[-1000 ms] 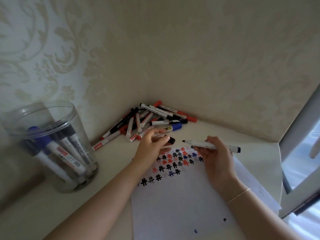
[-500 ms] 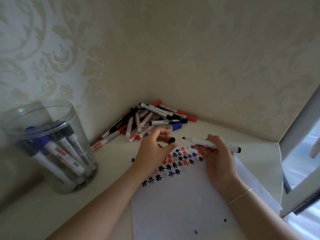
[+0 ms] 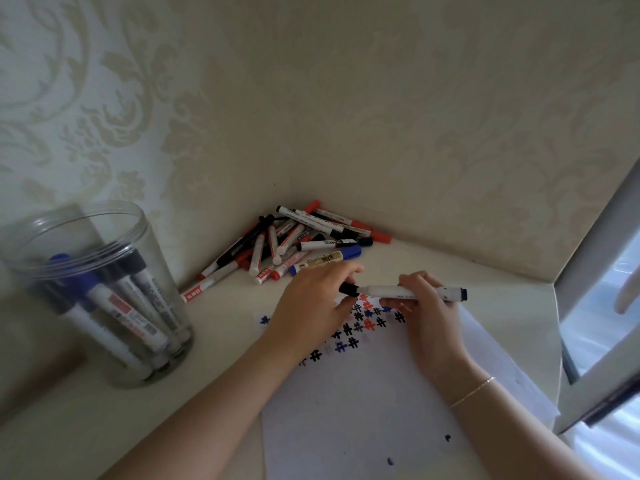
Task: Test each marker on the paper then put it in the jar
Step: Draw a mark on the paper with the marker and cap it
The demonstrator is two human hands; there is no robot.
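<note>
My right hand [image 3: 427, 315] holds a white marker [image 3: 391, 291] with a black end level above the paper [image 3: 363, 403]. My left hand [image 3: 313, 306] grips the black cap [image 3: 349, 289], which sits on the marker's tip. The white paper carries rows of black, red and blue hash marks [image 3: 360, 323]. A clear plastic jar [image 3: 100, 292] stands at the left with several markers upright inside. A pile of markers [image 3: 294, 242] lies in the corner beyond my hands.
Patterned walls meet in a corner behind the pile. A window frame [image 3: 595, 306] borders the ledge on the right. The cream ledge [image 3: 225, 323] runs between the jar and the paper.
My left hand has brought the black cap to the right onto the marker's tip. The right hand has kept the marker level and nearly still.
</note>
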